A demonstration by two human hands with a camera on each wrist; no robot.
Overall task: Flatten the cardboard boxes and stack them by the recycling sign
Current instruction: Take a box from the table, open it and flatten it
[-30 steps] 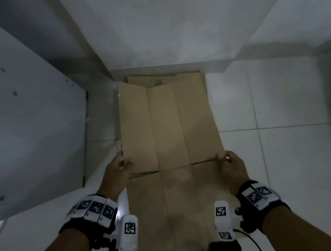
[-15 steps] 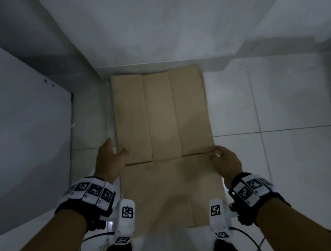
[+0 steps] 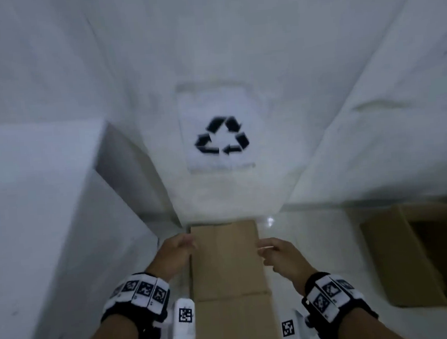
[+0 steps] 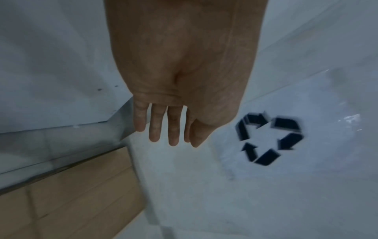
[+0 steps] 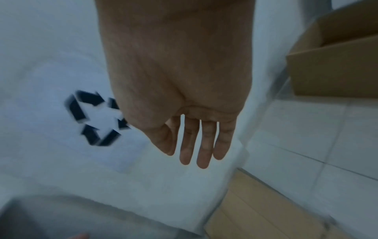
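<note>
Flattened brown cardboard (image 3: 227, 265) lies on the tiled floor against the wall, right under the black recycling sign (image 3: 221, 138). My left hand (image 3: 174, 253) hovers at the cardboard's left edge, fingers straight (image 4: 163, 131), holding nothing. My right hand (image 3: 280, 255) hangs at the right edge with straight fingers (image 5: 196, 145), also empty. The sign appears beside each hand in the wrist views (image 4: 267, 139) (image 5: 94, 118). An open, unflattened cardboard box (image 3: 411, 256) stands on the floor to the right.
A white cabinet side (image 3: 33, 211) stands close on the left. White walls (image 3: 374, 130) form the corner behind the sign. Pale floor tiles (image 3: 316, 242) separate the flat cardboard from the open box (image 5: 335, 64).
Both hands let go of the flattened cardboard, which now lies flat on the floor. My head has lifted, so the recycling sign and the open box have come into view.
</note>
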